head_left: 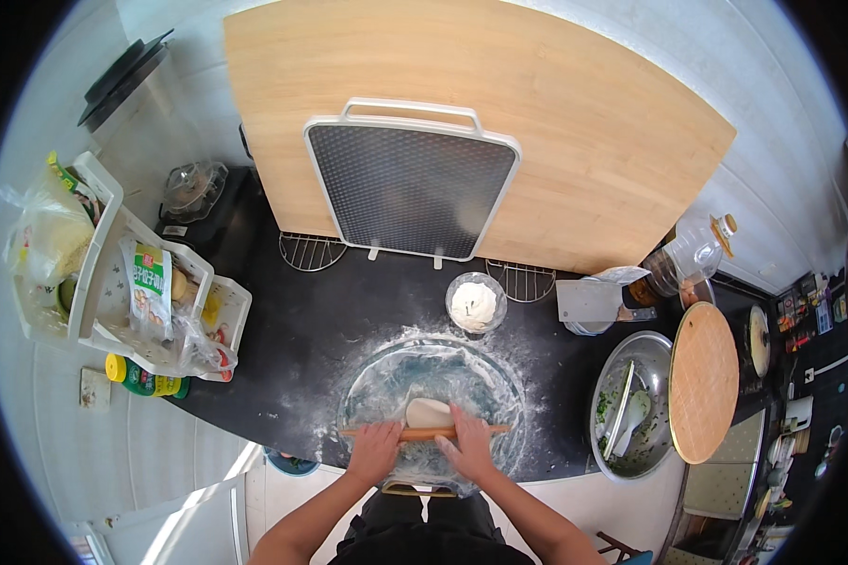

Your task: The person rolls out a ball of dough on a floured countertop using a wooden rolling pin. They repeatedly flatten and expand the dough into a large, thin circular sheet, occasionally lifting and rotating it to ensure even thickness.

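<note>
A piece of pale dough (428,412) lies on a round, floured glass board (377,377) near the counter's front edge. Across the dough's near side runs a wooden rolling pin (428,434). My left hand (375,450) grips the pin toward its left end. Toward the other end, my right hand (467,443) rests over the pin, with its fingertips by the dough's right edge; whether they touch the dough I cannot tell. Just beyond the board stands a clear bowl of white flour (474,305). Loose flour is scattered around the board.
Right of the board is a steel bowl (598,414) with chopped greens and utensils, beside a round wooden board (705,381). A cleaver (589,301) lies behind. White baskets (104,325) stand left. A dark cutting board (415,188) leans against a large wooden board (584,141).
</note>
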Available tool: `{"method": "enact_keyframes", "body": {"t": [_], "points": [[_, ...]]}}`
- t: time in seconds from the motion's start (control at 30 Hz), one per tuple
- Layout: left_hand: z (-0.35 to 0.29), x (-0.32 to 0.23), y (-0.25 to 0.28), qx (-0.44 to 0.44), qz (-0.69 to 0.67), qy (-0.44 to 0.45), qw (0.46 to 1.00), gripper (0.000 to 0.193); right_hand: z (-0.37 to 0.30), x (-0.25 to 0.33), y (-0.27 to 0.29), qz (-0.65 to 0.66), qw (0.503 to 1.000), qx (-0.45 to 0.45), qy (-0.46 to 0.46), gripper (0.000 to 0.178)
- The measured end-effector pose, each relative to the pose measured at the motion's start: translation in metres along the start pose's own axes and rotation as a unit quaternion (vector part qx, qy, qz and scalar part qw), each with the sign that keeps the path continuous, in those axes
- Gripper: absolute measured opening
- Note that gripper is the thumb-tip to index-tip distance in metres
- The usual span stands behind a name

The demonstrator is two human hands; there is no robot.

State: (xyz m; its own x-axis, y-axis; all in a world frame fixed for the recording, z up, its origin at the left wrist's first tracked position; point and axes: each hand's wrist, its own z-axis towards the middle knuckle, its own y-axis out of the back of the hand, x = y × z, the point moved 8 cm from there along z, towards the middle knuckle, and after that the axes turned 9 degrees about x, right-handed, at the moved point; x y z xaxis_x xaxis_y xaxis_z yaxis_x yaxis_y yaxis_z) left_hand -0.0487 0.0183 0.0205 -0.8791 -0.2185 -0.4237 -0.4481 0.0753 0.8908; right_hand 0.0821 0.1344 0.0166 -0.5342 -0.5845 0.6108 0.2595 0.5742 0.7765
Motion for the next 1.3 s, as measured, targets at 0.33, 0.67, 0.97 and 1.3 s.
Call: {"method": "enact_keyframes", "body": {"t": [0.33,0.67,0.97,1.3], "points": [[-0.036,0.003,0.005,-0.019,0.036,-0.112,0.993,0.031,0.044,0.049,-0.048,0.03,0.991,0.113,0.069,0.023],[-0.043,0.016,0.041,-0.06,0.002,-0.053,0.997,0.031,0.041,0.001,0.042,0.132,0.982,-0.103,-0.092,0.027],[-0.05,0.011,0.031,-0.026,0.01,-0.104,0.994,0.033,-0.005,0.018,0.002,0.05,0.997,0.019,0.053,0.045],[-0.019,0.006,0.003,-0.033,0.012,-0.093,0.995,0.042,-0.011,-0.004,-0.008,-0.076,0.996,0.042,0.012,0.057]]}}
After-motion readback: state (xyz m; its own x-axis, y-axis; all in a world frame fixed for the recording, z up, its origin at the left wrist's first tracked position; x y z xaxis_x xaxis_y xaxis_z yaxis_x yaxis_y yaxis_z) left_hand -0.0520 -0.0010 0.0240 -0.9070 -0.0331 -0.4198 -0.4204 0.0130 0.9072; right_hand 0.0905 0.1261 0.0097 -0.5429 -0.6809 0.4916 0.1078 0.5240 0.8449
